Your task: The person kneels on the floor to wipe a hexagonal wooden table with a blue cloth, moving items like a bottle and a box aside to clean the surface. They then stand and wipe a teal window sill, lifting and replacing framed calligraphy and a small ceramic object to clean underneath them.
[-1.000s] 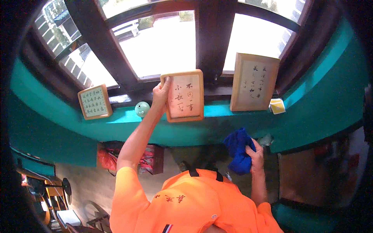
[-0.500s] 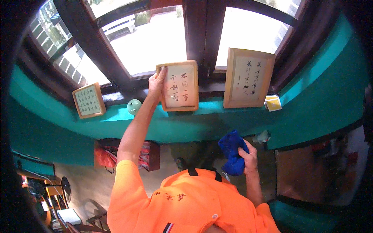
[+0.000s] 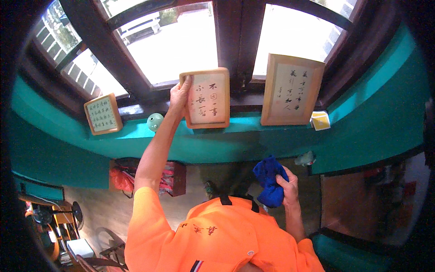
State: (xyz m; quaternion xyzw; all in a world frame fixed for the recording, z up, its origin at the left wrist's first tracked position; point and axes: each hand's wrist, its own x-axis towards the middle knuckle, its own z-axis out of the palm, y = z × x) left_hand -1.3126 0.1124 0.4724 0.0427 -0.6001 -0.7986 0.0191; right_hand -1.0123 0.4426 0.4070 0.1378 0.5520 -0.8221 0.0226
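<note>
My left hand (image 3: 180, 94) grips the upper left edge of a wooden picture frame (image 3: 207, 124) with brush calligraphy inside. That frame stands on the teal window sill (image 3: 247, 126), leaning back toward the window. Lower down and to the right, my right hand (image 3: 290, 187) is closed around a crumpled blue cloth (image 3: 270, 181), held away from the sill. A larger calligraphy frame (image 3: 292, 90) stands right of the held one, and a smaller calligraphy frame (image 3: 103, 114) is at the far left of the sill. Between the small frame and my left forearm sits a round pale-green pot (image 3: 155, 122).
Dark wooden window posts (image 3: 239, 45) rise behind the frames. A yellow-and-white card (image 3: 320, 120) sits beside the large frame. Below the sill are a box with red bags (image 3: 168, 179) and a pale crumpled item (image 3: 306, 158). A chair (image 3: 106, 254) is at lower left.
The view has shifted slightly. My left hand keeps its grip on the frame's edge, and the blue cloth stays in my right hand, turned a little.
</note>
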